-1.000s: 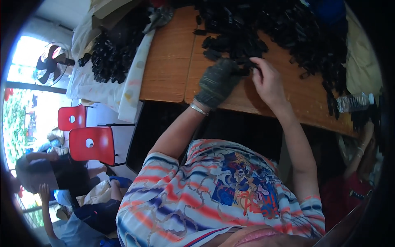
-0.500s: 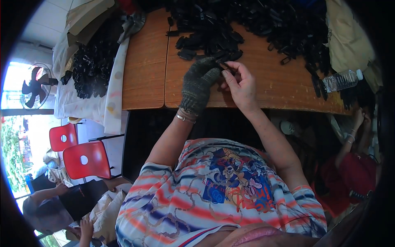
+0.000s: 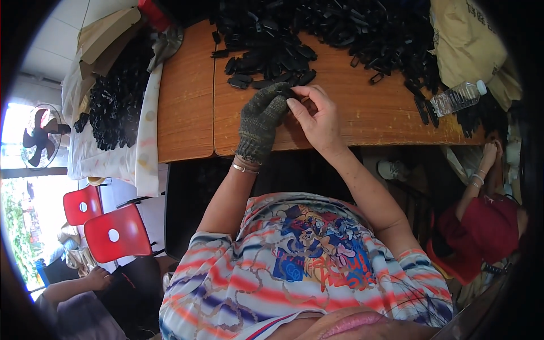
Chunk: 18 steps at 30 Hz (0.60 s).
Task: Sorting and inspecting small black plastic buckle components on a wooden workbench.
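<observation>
My left hand [image 3: 262, 122], in a dark knitted glove, is closed with its fingers bent above the table's front edge. Against its fingertips, my bare right hand [image 3: 318, 122] pinches thumb and forefinger together. Between the two hands is a small dark piece [image 3: 290, 94], mostly hidden by the fingers, so its kind cannot be made out. Just beyond them lies a large heap of small black plastic parts [image 3: 277, 48]; a few elongated ones lie loose at its near edge, close to my gloved fingers.
The brown wooden table [image 3: 187, 113] has a seam on its left. More black parts [image 3: 116, 107] fill a lined container at left. A clear plastic bottle [image 3: 458, 98] lies at right beside a tan sack [image 3: 467, 45]. Red chairs [image 3: 118, 232] and co-workers [image 3: 481, 232] are at the sides.
The whole view has shifted slightly, with the table and heap now further left. My hands stay together at the same spot, fingers still meeting.
</observation>
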### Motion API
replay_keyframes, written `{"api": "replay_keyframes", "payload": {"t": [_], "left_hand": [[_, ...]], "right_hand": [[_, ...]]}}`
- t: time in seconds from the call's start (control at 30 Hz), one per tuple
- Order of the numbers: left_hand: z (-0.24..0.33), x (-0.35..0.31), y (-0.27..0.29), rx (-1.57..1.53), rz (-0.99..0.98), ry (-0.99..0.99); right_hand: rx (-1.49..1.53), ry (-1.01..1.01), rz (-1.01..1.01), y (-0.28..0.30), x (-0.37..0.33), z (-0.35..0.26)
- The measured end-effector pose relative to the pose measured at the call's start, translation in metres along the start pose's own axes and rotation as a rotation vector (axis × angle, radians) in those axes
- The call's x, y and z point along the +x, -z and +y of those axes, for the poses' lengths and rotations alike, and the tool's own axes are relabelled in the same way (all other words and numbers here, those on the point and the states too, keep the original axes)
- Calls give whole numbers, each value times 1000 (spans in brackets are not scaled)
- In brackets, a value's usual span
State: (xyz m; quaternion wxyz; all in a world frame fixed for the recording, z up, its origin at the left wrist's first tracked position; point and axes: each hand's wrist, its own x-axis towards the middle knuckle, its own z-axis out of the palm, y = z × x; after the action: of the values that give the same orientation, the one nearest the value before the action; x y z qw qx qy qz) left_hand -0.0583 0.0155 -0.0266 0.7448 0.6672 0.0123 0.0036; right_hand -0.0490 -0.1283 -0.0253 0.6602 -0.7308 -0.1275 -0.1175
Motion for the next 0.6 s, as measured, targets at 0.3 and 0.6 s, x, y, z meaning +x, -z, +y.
{"api": "replay_keyframes", "payload": {"t": [0.3,0.6], "left_hand": [[-3,-2,10,-65,-63,25],[-13,-3,-14,312,29,-267]], "right_hand": [[-157,153,-59,5,2,8],[-324,310,-7,7,-12,15]]}}
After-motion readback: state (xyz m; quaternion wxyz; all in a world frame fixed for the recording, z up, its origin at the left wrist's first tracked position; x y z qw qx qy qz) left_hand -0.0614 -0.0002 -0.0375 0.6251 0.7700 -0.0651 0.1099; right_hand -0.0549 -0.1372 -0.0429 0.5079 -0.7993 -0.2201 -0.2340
